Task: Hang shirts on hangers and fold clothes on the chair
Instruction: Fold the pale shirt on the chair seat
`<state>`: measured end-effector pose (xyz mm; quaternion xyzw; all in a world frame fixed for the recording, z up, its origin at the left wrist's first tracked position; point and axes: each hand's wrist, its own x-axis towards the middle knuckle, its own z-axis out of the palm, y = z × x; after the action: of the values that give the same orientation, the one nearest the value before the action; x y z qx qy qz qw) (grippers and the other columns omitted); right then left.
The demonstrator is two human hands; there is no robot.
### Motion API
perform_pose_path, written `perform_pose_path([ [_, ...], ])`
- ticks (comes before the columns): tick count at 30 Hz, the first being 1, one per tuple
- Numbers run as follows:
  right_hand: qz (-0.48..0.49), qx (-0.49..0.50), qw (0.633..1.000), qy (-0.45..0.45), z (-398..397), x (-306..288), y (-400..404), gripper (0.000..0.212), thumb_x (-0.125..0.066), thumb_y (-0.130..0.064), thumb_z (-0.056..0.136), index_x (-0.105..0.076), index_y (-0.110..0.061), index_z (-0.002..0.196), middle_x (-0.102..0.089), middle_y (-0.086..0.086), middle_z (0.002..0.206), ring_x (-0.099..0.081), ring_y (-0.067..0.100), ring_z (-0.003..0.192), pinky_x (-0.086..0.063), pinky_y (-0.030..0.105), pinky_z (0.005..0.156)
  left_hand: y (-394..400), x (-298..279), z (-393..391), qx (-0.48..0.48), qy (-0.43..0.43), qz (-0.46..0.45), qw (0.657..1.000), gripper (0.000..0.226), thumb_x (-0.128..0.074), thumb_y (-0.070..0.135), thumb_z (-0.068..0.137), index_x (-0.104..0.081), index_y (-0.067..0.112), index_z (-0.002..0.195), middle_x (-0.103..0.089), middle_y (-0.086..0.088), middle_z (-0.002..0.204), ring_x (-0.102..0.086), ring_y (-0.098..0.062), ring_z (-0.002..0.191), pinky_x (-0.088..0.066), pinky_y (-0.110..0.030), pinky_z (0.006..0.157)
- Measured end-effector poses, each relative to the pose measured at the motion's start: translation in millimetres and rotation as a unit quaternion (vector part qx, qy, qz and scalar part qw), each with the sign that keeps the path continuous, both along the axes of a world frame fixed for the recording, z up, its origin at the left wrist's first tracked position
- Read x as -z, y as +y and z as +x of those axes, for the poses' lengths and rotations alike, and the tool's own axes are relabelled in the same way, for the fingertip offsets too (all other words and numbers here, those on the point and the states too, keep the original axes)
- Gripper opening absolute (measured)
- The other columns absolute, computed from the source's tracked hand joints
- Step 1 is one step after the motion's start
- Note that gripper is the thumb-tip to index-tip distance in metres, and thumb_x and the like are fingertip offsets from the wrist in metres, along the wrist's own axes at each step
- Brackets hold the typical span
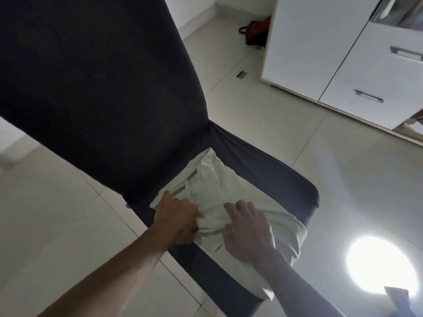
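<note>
A pale green garment lies folded on the seat of a dark fabric-covered chair. My left hand grips a bunched fold of the cloth at its near left side, fingers curled into the fabric. My right hand lies on top of the garment with fingers spread and slightly bent, pressing the cloth down. The garment's near right edge hangs toward the seat's front. No hanger is in view.
A white wardrobe with drawer handles stands at the right on the tiled floor. A red and black bag lies on the floor behind it. A bright lamp reflection glares at the lower right.
</note>
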<state>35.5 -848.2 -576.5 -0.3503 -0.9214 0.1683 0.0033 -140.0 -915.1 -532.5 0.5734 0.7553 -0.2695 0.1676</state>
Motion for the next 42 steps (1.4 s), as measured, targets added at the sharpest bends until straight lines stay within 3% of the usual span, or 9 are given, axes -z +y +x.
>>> perform_pose_path([
  [5, 0.029, 0.074, 0.997, -0.002, -35.7, 11.6, 29.1, 0.03, -0.052, -0.027, 0.086, -0.062, -0.023, 0.115, -0.057, -0.001, 0.106, -0.054, 0.025, 0.098, -0.044, 0.04, 0.076, 19.6, 1.4, -30.9, -0.202, -0.191, 0.003, 0.961, 0.068, -0.043, 0.09, 0.065, -0.063, 0.028, 0.086, -0.067, 0.007, 0.098, -0.061, -0.02, 0.095, -0.043, -0.045, 0.095],
  [9, -0.015, 0.117, 0.993, -0.005, -40.7, 14.4, 61.6, 0.033, -0.047, -0.032, 0.097, -0.052, -0.024, 0.129, -0.051, -0.001, 0.122, -0.046, 0.024, 0.114, -0.04, 0.039, 0.087, 58.9, 20.7, -47.6, -0.325, -0.206, 0.22, 0.896, 0.045, -0.05, 0.059, 0.081, -0.059, 0.024, 0.106, -0.063, 0.001, 0.112, -0.06, -0.025, 0.103, -0.051, -0.047, 0.09],
  [11, -0.032, 0.098, 0.994, 0.036, -42.8, 12.3, 59.9, 0.034, -0.052, -0.043, 0.094, -0.056, -0.024, 0.122, -0.053, -0.003, 0.117, -0.048, 0.023, 0.111, -0.042, 0.039, 0.086, 76.5, 28.3, -52.1, -0.339, -0.204, 0.22, 0.892, 0.048, -0.049, 0.058, 0.085, -0.058, 0.022, 0.114, -0.06, -0.002, 0.117, -0.058, -0.027, 0.109, -0.05, -0.049, 0.092],
  [17, -0.031, -0.079, 0.996, 0.036, -36.8, 21.1, 8.7, 0.057, -0.05, -0.075, 0.076, -0.063, -0.03, 0.109, -0.057, -0.009, 0.105, -0.051, 0.019, 0.095, -0.044, 0.037, 0.08, 86.9, 47.8, -62.1, -0.388, -0.252, 0.299, 0.835, 0.034, -0.063, 0.057, 0.071, -0.074, 0.028, 0.086, -0.068, 0.0, 0.094, -0.067, -0.021, 0.086, -0.058, -0.042, 0.08],
  [21, 0.0, -0.1, 0.993, 0.058, -31.9, 30.2, -3.0, 0.033, -0.056, -0.056, 0.08, -0.069, -0.029, 0.094, -0.057, -0.008, 0.098, -0.053, 0.02, 0.089, -0.04, 0.036, 0.076, 71.1, 44.4, -64.7, -0.403, -0.266, 0.335, 0.809, 0.034, -0.07, 0.046, 0.082, -0.075, 0.023, 0.107, -0.061, -0.002, 0.112, -0.062, -0.02, 0.102, -0.055, -0.039, 0.09],
  [27, -0.036, -0.062, 0.981, 0.178, -21.3, 18.8, -8.3, 0.011, -0.056, -0.031, 0.086, -0.055, -0.023, 0.079, -0.055, -0.01, 0.076, -0.049, 0.017, 0.075, -0.042, 0.036, 0.071, 60.2, 29.6, -59.4, -0.502, -0.287, 0.317, 0.752, 0.025, -0.061, 0.034, 0.079, -0.068, 0.01, 0.074, -0.07, -0.007, 0.078, -0.068, -0.025, 0.073, -0.06, -0.038, 0.068],
  [31, -0.059, -0.089, 0.984, 0.144, -13.7, 10.4, -9.9, 0.014, -0.06, -0.038, 0.077, -0.055, -0.025, 0.08, -0.058, -0.012, 0.074, -0.053, 0.016, 0.076, -0.042, 0.036, 0.071, 52.9, 24.9, -59.2, -0.507, -0.227, 0.194, 0.809, 0.05, -0.056, 0.046, 0.063, -0.066, 0.013, 0.099, -0.068, -0.006, 0.101, -0.067, -0.029, 0.086, -0.059, -0.043, 0.077],
  [36, -0.02, -0.017, 0.984, 0.175, -15.3, 7.1, 12.2, 0.017, -0.054, -0.028, 0.082, -0.066, -0.022, 0.092, -0.063, -0.011, 0.091, -0.056, 0.019, 0.086, -0.044, 0.035, 0.074, 70.4, 33.5, -60.5, -0.35, -0.166, 0.32, 0.865, 0.034, -0.052, 0.035, 0.091, -0.054, 0.02, 0.122, -0.056, -0.004, 0.123, -0.055, -0.027, 0.111, -0.049, -0.045, 0.092],
  [42, -0.045, 0.183, 0.981, -0.043, -11.0, 18.8, 74.2, 0.038, -0.044, -0.027, 0.098, -0.046, -0.032, 0.135, -0.051, -0.007, 0.128, -0.042, 0.02, 0.12, -0.036, 0.037, 0.094, 129.4, 52.5, -80.6, -0.104, -0.111, 0.173, 0.973, 0.035, -0.047, 0.026, 0.101, -0.052, 0.031, 0.135, -0.037, 0.004, 0.141, -0.033, -0.026, 0.127, -0.039, -0.048, 0.097],
])
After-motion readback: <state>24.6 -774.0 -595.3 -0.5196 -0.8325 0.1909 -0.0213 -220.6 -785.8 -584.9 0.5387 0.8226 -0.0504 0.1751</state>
